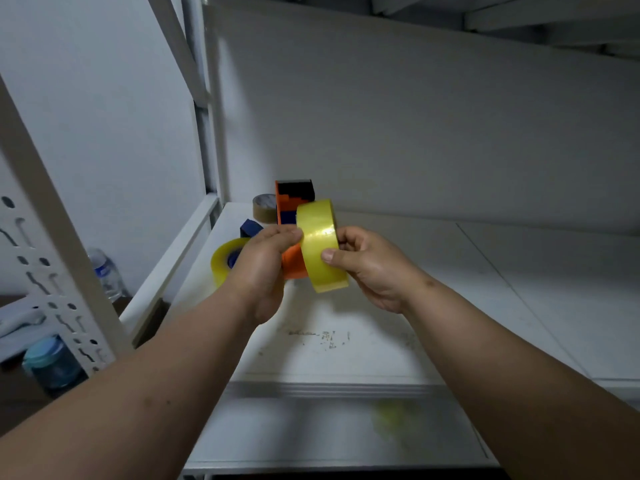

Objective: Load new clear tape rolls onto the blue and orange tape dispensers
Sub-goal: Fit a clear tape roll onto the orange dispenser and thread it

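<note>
A yellowish clear tape roll (320, 245) stands on edge above the white shelf (346, 344), against the orange tape dispenser (292, 202). My left hand (263, 268) grips the orange dispenser's lower part and touches the roll's left side. My right hand (370, 265) pinches the roll from the right, thumb on its outer face. To the left, a second clear roll (223, 261) sits on the blue dispenser (250, 228), mostly hidden by my left hand.
A brown tape roll (263, 206) lies at the shelf's back left corner. A white perforated upright (52, 258) stands at left, with a water bottle (105, 271) and a blue-lidded jar (52, 365) beyond it. The shelf extends to the right.
</note>
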### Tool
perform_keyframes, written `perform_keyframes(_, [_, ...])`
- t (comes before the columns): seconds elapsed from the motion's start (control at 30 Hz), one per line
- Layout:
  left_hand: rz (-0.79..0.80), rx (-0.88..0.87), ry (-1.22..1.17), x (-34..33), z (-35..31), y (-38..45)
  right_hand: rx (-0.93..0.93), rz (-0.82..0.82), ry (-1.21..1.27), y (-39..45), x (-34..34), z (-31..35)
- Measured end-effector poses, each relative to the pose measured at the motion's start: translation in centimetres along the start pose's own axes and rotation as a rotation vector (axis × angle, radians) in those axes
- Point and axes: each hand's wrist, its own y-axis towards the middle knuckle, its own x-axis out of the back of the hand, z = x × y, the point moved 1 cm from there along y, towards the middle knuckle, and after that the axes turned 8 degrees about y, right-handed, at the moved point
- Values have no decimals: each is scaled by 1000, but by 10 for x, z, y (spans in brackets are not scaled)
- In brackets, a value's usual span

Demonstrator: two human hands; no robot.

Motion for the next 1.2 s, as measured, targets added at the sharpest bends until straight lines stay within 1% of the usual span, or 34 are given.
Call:
perform_keyframes(0.07, [-43,9,-105,4,-3,4,-17,-2,34,-1,-2,-1])
perform_keyframes(0.13, [-29,36,-151,7,-6,8,-33,12,131,-2,-7,-2])
perform_keyframes(0.2, [5,81,-156,13,-10,11,-41,15,213,2,-17,-3])
perform_keyframes(0.27, [53,118,-148,18,-14,11,-39,8,243,4,-24,-1])
perform_keyframes(0.47, [148,137,-52,46,-17,12,-27,-45,301,12,-49,0])
perform_keyframes(0.6, [167,114,-65,47,-14,6,4,-107,196,14,-61,1])
perform_keyframes(0.67, [208,94,-81,46,-15,3,-1,-94,191,13,-64,0])
perform_keyframes(0.77, [219,44,-91,52,-12,4,-37,-44,203,11,-65,-3])
perform_keyframes(0.87, [337,-35,-50,57,-9,2,-91,-7,106,11,-58,2])
perform_keyframes(0.93, [386,-68,6,57,-8,1,-73,-92,-2,13,-53,9])
perform_keyframes(0.97, [396,-75,27,56,-7,1,-28,-171,-62,14,-50,12])
perform_keyframes(1.03, [407,-87,54,52,-6,0,124,-348,-221,17,-46,16])
perform_keyframes(1.07, [412,-94,62,50,-6,0,202,-408,-319,17,-45,17])
perform_keyframes(1.13, [423,-113,79,46,-5,0,320,-452,-514,19,-43,18])
perform_keyframes(1.2, [431,-139,92,45,-3,1,386,-455,-644,18,-42,19])
